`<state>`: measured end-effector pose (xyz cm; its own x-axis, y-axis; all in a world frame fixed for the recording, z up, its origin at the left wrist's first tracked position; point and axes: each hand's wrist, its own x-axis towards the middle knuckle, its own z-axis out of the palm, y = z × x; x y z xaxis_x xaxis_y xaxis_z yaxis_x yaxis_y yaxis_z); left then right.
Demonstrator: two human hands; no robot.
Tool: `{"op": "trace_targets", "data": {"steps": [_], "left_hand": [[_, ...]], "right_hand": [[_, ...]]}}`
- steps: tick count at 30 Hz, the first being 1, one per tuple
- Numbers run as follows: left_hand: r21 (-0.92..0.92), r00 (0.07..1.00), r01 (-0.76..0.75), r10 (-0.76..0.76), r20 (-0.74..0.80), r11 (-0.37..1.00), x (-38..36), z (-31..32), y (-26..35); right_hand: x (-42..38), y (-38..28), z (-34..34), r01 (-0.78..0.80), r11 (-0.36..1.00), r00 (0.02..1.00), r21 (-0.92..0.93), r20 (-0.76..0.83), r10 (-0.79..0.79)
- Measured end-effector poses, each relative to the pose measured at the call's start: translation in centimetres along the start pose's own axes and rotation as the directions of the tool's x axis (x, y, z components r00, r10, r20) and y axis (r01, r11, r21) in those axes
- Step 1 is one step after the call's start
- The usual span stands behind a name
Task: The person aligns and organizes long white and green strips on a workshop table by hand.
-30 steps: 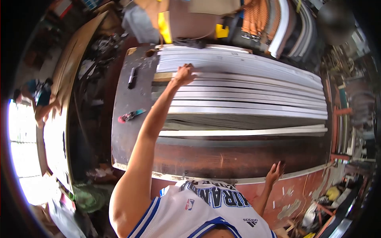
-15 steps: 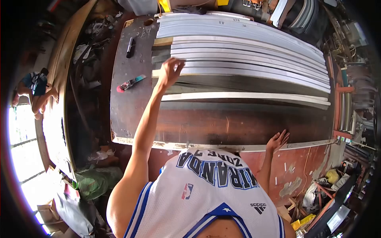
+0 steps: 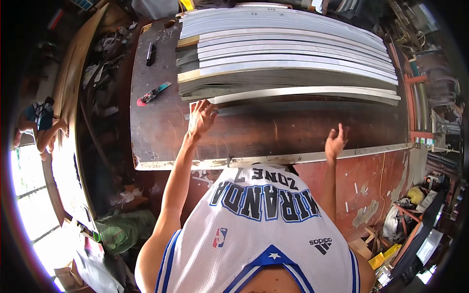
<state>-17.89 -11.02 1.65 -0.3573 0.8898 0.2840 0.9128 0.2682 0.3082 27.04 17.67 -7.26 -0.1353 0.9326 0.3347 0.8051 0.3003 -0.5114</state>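
Note:
My left hand (image 3: 202, 118) is at the left end of a long, thin white strip (image 3: 303, 91) on the dark table (image 3: 273, 129). Its bent fingers overlap the strip's end, with the thumb apart from them. My right hand (image 3: 335, 141) hovers over the table's near side, fingers apart, holding nothing. Beyond the strip lie dark grey sheets (image 3: 244, 83) and a stack of long white-edged strips (image 3: 298, 61). Wood-coloured ends (image 3: 189, 75) show at the stack's left.
A black marker (image 3: 150, 53) and a teal-and-red tool (image 3: 154, 94) lie on the table's left part. A pale edge (image 3: 312, 157) runs along its near side. At far left another person (image 3: 41, 119) is beside a wooden board (image 3: 73, 97). Scrap (image 3: 391, 234) lies lower right.
My left hand has come down from the white-edged stack to the white strip's left end. My right hand has moved slightly inward over the table. The camera view has shifted.

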Motion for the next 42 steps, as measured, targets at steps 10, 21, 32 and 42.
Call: {"op": "trace_targets", "data": {"steps": [10,21,32,42], "left_hand": [[-0.390,0.913,0.284,-0.123,0.388,0.876,6.5,-9.3,4.3],[-0.620,0.917,0.300,-0.040,0.398,0.725,5.0,-13.8,5.9],[-0.461,0.828,0.493,-0.235,0.510,0.738,-2.4,-6.0,-1.3],[-0.090,0.706,0.536,-0.387,0.593,0.840,-10.0,-9.0,-11.4]], "right_hand": [[-5.0,-16.2,2.8,-0.322,0.596,0.779,0.735,0.564,-0.275],[1.4,-16.2,3.1,-0.697,-0.630,0.596,0.341,0.765,-0.245],[18.1,3.6,-2.3,-0.496,-0.314,0.733,0.809,0.585,0.348],[24.6,13.5,-11.0,-0.310,-0.190,0.813,0.932,0.363,0.455]]}}
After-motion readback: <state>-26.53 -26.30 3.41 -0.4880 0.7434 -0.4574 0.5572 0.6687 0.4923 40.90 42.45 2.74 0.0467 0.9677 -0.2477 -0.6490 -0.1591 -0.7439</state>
